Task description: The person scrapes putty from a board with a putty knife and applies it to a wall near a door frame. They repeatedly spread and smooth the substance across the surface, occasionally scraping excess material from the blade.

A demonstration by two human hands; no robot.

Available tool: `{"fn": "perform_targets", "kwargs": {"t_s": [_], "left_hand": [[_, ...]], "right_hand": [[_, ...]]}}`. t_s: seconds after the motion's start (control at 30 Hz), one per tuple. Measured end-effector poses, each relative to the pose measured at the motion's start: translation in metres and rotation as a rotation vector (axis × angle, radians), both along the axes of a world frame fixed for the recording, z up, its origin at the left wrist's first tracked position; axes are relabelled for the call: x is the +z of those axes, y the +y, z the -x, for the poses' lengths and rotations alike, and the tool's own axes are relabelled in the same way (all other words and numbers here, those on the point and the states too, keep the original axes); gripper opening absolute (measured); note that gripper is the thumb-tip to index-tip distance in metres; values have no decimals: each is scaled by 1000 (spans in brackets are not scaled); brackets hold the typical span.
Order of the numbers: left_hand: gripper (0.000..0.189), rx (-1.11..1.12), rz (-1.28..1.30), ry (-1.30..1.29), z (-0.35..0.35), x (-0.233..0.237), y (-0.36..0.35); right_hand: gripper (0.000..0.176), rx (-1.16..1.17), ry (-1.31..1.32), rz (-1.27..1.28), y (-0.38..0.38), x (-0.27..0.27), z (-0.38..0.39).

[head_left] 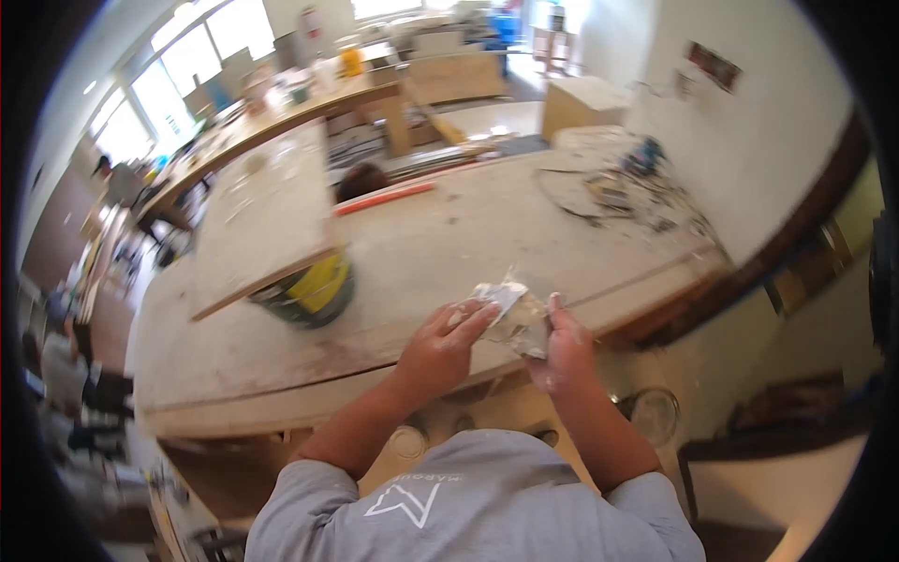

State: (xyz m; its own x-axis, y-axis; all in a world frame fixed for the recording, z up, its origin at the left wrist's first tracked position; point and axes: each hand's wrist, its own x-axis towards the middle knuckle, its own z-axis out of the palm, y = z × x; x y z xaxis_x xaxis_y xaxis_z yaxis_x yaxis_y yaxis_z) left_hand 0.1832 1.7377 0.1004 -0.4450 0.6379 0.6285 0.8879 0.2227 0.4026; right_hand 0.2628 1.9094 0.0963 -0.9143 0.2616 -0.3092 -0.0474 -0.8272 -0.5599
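Note:
Above the near edge of the workbench, both hands are on a crumpled, whitish-grey piece (524, 323) smeared with what looks like white paste; its exact kind cannot be made out. My left hand (442, 345) has its fingers pressed together against the pale, folded-looking part (501, 298). My right hand (566, 345) grips the right side, thumb up and fingers curled behind, partly hidden. White residue marks the fingertips of both hands.
On the dusty workbench (449, 253), a pale board (267, 211) rests over a dark bucket with a yellow label (323, 286). A red-orange bar (386, 198) lies behind. Cables and a blue power tool (643, 157) sit far right. People are at the left.

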Motion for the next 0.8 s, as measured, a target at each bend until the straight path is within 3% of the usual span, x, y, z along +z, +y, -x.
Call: {"fn": "perform_targets", "kwargs": {"t_s": [0.23,0.3,0.33,0.37,0.43,0.53,0.63,0.73,0.8], "left_hand": [[40,-243,214,-29,-44,-38,92],[40,-237,263,-162,-66,-65,114],[40,-229,244,-312,-81,-69,130],[36,-258,80,-241,-98,-66,149],[36,-238,8,-796,-138,-82,188],[37,-453,-186,-833,-216,-88,239],[44,-618,-50,-479,-276,-74,274],[38,-712,-196,-218,-298,-87,304],[42,-719,-61,-175,-297,-103,316]], "right_hand": [[40,-436,-30,-51,91,-44,-118],[40,-573,11,-54,119,-59,-165],[39,-630,-13,-81,133,-46,-185],[39,-684,-49,-99,142,-38,-210],[38,-710,-92,-127,174,-74,-256],[40,-739,-220,-72,183,-60,-311],[40,-768,-176,20,206,-63,-349],[41,-796,-219,-104,237,-85,-379],[41,-804,-184,-84,256,-95,-392]]}}
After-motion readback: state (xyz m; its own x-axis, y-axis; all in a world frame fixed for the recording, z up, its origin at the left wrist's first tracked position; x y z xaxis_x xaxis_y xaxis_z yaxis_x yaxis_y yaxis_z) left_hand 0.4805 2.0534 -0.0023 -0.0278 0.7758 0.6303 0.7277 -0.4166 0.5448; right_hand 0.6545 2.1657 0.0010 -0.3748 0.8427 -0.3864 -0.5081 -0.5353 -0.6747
